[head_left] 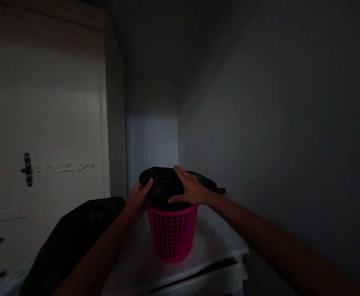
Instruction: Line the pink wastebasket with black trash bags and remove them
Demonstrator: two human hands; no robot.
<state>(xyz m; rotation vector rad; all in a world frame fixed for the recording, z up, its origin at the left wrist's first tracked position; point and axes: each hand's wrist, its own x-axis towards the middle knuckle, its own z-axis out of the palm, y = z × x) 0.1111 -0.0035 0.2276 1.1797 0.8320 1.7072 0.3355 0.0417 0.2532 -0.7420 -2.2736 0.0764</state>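
While the pink basket (173, 238) stands on the white dresser (210, 242), near its front edge, the left hand (139, 201) pinches the black bag (164, 185) at the basket's rim. The right hand (190, 190), thumb and fingers spread apart, touches the bag opposite. Bare dresser top shows on both sides.
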